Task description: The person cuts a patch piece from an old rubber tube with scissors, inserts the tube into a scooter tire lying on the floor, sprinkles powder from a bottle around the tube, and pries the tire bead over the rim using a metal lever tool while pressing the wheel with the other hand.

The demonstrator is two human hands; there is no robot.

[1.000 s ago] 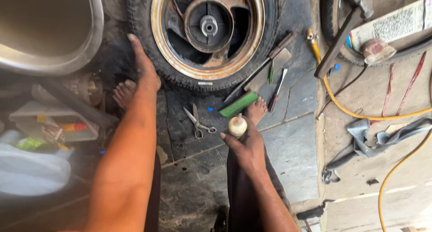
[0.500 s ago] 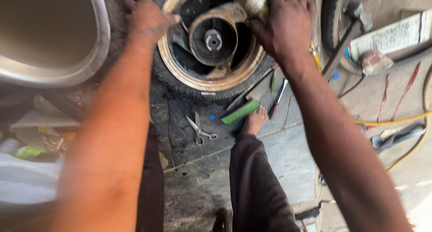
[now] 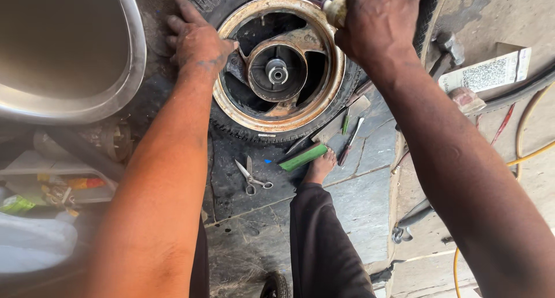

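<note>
right hand (image 3: 378,26) is now gripping the small bottle (image 3: 335,10) up at the rusty wheel rim (image 3: 324,95); we're seeing left hand (image 3: 193,41) flattening spread on the tyre (image 3: 231,121).

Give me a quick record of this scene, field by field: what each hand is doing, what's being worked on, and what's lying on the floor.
left hand: left hand pressed flat on the tyre beside the rusty rim
right hand: right hand in a closed grip on a small pale bottle at the rim's top edge
floor tools: scissors, green block, screwdriver
foot: bare foot by the green block
</note>
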